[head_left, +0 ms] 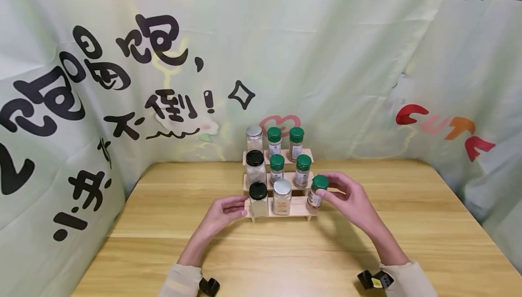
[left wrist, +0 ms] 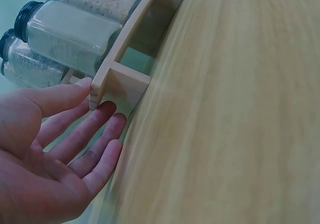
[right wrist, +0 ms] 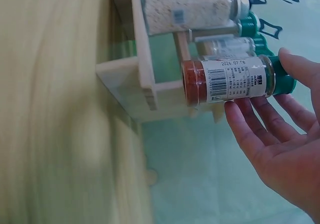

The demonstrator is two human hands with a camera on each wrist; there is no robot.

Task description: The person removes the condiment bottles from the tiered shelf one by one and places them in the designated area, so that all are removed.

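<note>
A three-tier wooden spice rack (head_left: 299,207) bears several jars. My right hand (head_left: 351,199) grips a green-capped spice jar (head_left: 315,198) at the right end of the lowest tier. In the right wrist view, this jar (right wrist: 227,80) shows reddish contents and a white barcode label, with the thumb on its cap and fingers along its side. My left hand (head_left: 222,215) holds the left end of the lowest tier; in the left wrist view its thumb is on the board (left wrist: 102,82) and its fingertips are under it. Beside it stands a black-lidded jar (head_left: 258,202).
A silver-lidded jar (head_left: 282,199) stands mid-front on the rack. Behind it are green-capped jars (head_left: 302,174), another black-lidded jar (head_left: 255,168) and a silver-lidded one (head_left: 254,139). The rack stands on a wooden table (head_left: 261,256), before a printed curtain (head_left: 334,61).
</note>
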